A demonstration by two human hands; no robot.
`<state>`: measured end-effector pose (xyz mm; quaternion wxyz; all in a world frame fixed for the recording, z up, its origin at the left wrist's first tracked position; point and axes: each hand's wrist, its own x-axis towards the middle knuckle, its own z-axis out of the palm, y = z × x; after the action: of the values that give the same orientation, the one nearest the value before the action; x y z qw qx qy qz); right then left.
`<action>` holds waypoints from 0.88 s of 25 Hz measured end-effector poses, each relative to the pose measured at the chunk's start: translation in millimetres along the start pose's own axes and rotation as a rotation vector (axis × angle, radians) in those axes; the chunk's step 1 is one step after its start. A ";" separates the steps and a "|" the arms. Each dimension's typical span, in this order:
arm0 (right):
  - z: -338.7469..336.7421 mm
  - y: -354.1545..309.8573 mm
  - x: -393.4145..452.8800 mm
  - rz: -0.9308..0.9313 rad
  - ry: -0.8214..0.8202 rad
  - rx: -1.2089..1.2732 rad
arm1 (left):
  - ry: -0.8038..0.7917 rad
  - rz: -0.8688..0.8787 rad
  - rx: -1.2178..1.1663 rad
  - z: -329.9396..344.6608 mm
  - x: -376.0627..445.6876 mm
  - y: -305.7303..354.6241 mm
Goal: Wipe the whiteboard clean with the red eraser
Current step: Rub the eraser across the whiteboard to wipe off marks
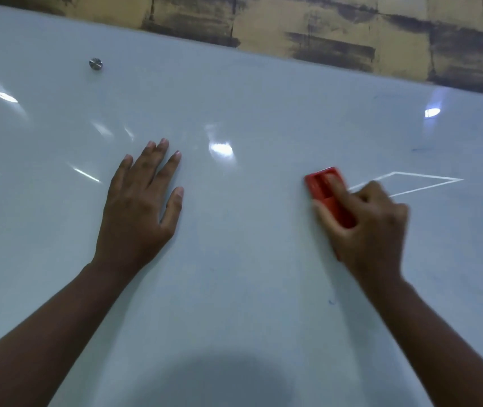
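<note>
The glossy whiteboard (234,274) fills most of the view. My right hand (372,227) grips the red eraser (324,185) and holds it against the board at the centre right; the hand is blurred. My left hand (140,207) lies flat on the board to the left, fingers straight and spread. A small blue mark (332,302) shows below the eraser, and a faint blue streak (419,149) sits to the upper right.
A round metal mounting stud (95,64) sits in the board's upper left. Above the board's top edge runs a yellow and dark patterned wall (352,33). Reflected lights and a white outlined reflection (428,180) glare on the surface.
</note>
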<state>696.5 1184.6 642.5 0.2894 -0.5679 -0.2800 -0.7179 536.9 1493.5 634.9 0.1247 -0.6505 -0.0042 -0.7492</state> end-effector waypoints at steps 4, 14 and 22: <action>-21.9 56.2 -21.8 0.361 0.064 -0.090 | -0.016 -0.007 -0.002 -3.6 -19.9 3.4; 9.5 -82.8 -60.5 0.113 0.021 0.124 | 0.006 -0.084 -0.086 -6.5 -46.4 9.4; -10.9 -142.3 -145.7 -0.412 -0.301 0.176 | -0.103 -0.033 -0.006 -17.2 -71.7 6.5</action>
<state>612.3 1287.0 487.5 0.1404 -0.5719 -0.4911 -0.6419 530.2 1497.3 561.3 0.1099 -0.6883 -0.0190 -0.7168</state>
